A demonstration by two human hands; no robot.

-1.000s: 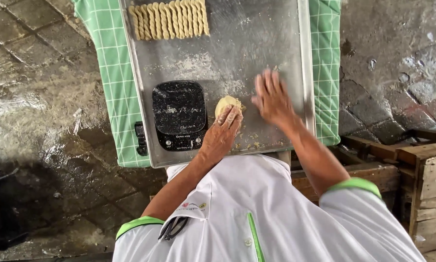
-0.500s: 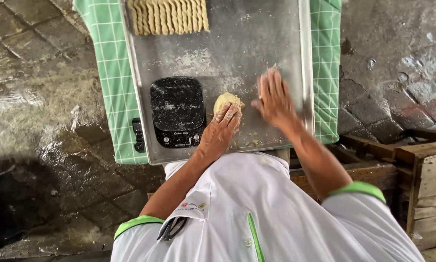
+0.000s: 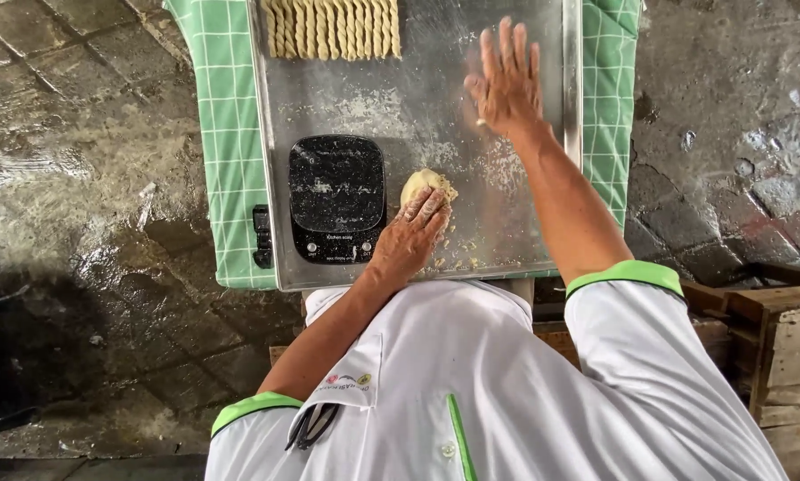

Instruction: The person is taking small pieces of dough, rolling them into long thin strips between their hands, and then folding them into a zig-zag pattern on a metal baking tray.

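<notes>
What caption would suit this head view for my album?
Left hand rests on a dough lump beside a black scale; right hand lies flat on the floured steel tray.

You've got one dough lump [image 3: 426,184] at centre, one black scale [image 3: 337,198] at 9 o'clock of it, one metal tray [image 3: 418,107], one green checked cloth [image 3: 222,134], roughly ten twisted dough sticks [image 3: 333,27] at 11 o'clock.

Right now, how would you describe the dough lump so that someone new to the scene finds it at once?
Start at the metal tray lying on the green checked cloth. Near its front edge, just right of the black scale, the left hand rests on a pale yellow dough lump. Unlike the twisted dough strips at the far edge, it is one rounded ball.
</notes>
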